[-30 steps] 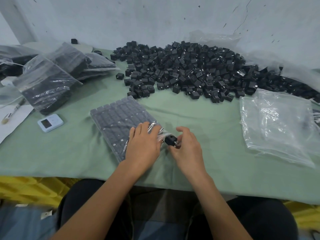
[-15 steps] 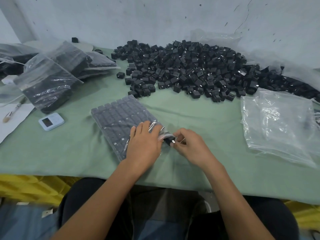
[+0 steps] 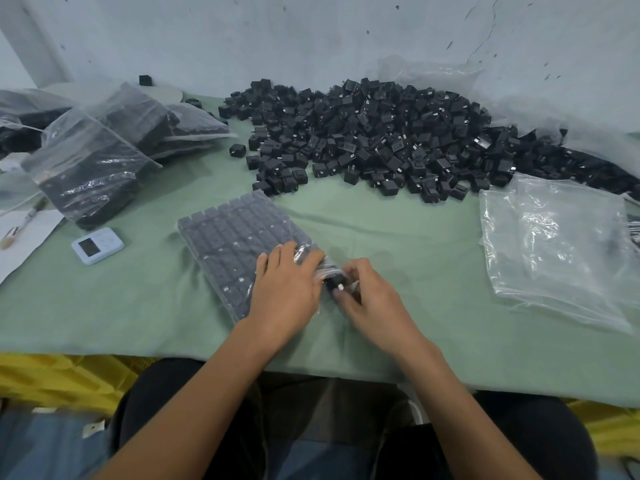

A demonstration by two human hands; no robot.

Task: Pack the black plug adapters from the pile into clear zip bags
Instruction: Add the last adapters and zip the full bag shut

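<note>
- Near front edge of tabletop, centre: clear zip bag lying flat and askew, filled with tidy rows of black adapters.
- Left hand laid flat on near end of zip bag, fingers straight, pressing down.
- Right hand pinching single plug adapter at bag mouth, fingers curled round it, pale prong tip showing.
- Far side, against wall: loose pile of black adapters.
- Right edge: empty bags, stacked flat.
- Left: packed bags heaped; just beside them, pale-blue device with screen, display too small to read.
- Bare green cloth open between zip bag and pile, and from right hand across to empty bags.
</note>
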